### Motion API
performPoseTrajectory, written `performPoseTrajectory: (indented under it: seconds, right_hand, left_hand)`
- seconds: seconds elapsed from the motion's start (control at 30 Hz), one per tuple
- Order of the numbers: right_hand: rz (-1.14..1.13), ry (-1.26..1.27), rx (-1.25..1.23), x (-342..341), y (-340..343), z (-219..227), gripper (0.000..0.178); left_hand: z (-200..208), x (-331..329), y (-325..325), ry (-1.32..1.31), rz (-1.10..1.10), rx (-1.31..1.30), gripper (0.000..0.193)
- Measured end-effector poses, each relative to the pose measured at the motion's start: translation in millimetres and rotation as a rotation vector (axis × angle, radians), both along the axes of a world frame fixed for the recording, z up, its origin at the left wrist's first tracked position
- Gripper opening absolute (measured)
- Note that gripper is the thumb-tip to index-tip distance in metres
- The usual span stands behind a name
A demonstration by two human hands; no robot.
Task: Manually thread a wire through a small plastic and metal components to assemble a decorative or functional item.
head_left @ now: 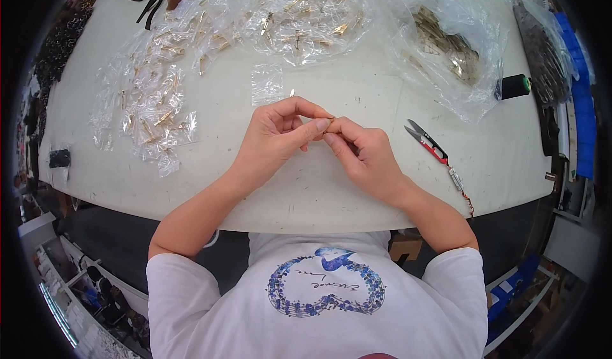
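Note:
Above the middle of the white table [299,193], my two hands meet with their fingertips together. My left hand [275,135] is closed in a pinch of thumb and forefinger. My right hand [368,159] pinches at the same spot, thumb and forefinger touching the left fingertips. Whatever lies between them is too small and too covered to name. Just beyond my left hand lies a flat clear plastic bag [266,84], with a small shiny piece [292,93] beside it. To the right of my right hand rest thread snips [428,143] with red and black handles.
Small clear bags with gold-coloured metal parts [162,98] spread over the left, and a larger heap [306,21] lies at the back. A big plastic bag [452,47] of brownish metal parts sits back right. A dark thread spool [515,86] stands near the right edge.

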State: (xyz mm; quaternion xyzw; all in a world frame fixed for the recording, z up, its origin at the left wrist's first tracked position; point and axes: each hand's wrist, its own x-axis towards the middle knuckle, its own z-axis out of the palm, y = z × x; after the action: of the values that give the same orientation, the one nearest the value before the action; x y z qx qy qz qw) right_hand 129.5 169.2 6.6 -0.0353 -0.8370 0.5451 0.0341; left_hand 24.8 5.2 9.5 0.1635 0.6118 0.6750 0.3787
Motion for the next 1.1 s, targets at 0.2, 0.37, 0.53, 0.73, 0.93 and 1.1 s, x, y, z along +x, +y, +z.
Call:
performPoseTrajectory:
  seconds: [0.2, 0.37, 0.53, 0.73, 0.93, 1.1]
  right_hand:
    - [0.039, -0.013, 0.093, 0.2, -2.9, 2.4, 0.013]
    - [0.023, 0.096, 0.122, -0.6, -9.5, -5.2, 0.015]
    - [0.029, 0.126, 0.189, -1.8, -10.1, -9.4, 0.012]
    - [0.091, 0.105, 0.235, -3.3, -9.6, -9.5, 0.013]
    - [0.124, 0.180, 0.283, -4.0, -12.3, -12.5, 0.011]
    - [0.026, 0.022, 0.116, -5.1, -8.0, -6.8, 0.001]
  left_hand:
    - [3.4, -7.2, 0.6, -0.320, -0.006, 0.094, 0.007]
    - [7.3, -6.2, 1.0, -0.437, 0.025, 0.134, 0.007]
    - [5.4, -4.3, 0.7, -0.403, 0.025, 0.135, 0.010]
    - [2.9, -6.9, -1.4, -0.398, -0.001, 0.103, 0.008]
    - [-1.3, -11.4, -4.4, -0.333, -0.066, 0.082, 0.010]
    - [7.4, -15.4, -0.8, -0.376, -0.040, 0.115, 0.023]
